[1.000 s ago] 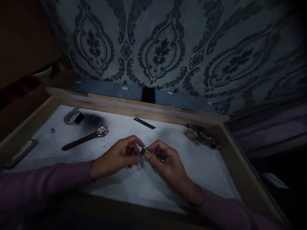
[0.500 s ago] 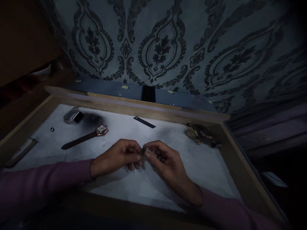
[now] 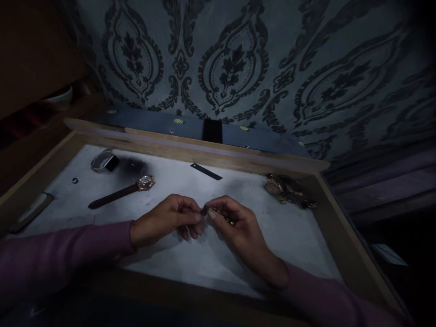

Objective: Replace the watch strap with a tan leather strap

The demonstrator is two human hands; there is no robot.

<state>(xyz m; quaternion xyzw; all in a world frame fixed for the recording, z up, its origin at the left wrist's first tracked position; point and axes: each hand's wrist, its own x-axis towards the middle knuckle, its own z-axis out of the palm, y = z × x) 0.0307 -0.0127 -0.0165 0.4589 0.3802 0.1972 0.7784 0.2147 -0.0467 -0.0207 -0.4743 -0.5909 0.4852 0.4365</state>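
Over the middle of the white-floored tray, my right hand [image 3: 238, 227] is closed round a small dark metal piece [image 3: 205, 210] with shiny edges. It looks like a metal watch band, but my fingers cover most of it. Thumb and forefinger of my left hand [image 3: 172, 218] pinch together at its left end; its other fingers curl below. To the left lies a wristwatch [image 3: 145, 182] with one long dark brown strap [image 3: 114, 196] stretched out. Beyond the hands rests a flat black strip [image 3: 206, 171] with a small hole at one end.
A smartwatch with a grey band [image 3: 105, 162] stands at the tray's back left, near a small black curl [image 3: 75, 180]. At the right are gold-toned watches [image 3: 288, 190] in a heap. A wooden rim [image 3: 190, 145] borders the tray, with patterned wallpaper [image 3: 231, 63] behind.
The metal piece has tilted slightly between my fingers, and my right thumb covers more of it. Both hands stay together in the same place; the view has shifted a little.
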